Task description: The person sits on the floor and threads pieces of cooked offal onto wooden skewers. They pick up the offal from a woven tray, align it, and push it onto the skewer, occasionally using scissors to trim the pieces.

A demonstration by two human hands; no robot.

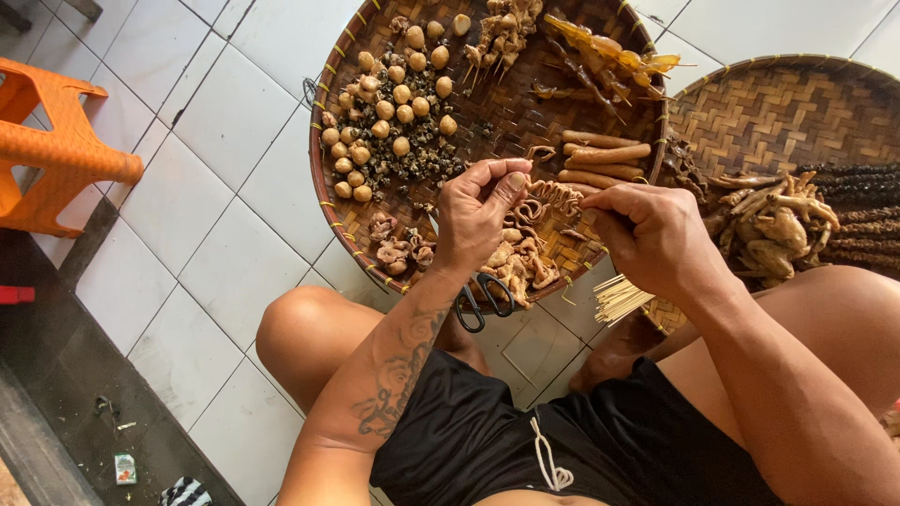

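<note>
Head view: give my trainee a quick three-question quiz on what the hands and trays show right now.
1. True or false: the left hand and the right hand are both over the round woven tray.
2. Multiple choice: what lies on the floor under the left wrist? A) a knife B) black-handled scissors C) a spoon
3. Fill in: the bundle of bare wooden sticks lies just below the ____ hand.

Key
1. True; between them they hold a curly strip of food.
2. B
3. right
</note>
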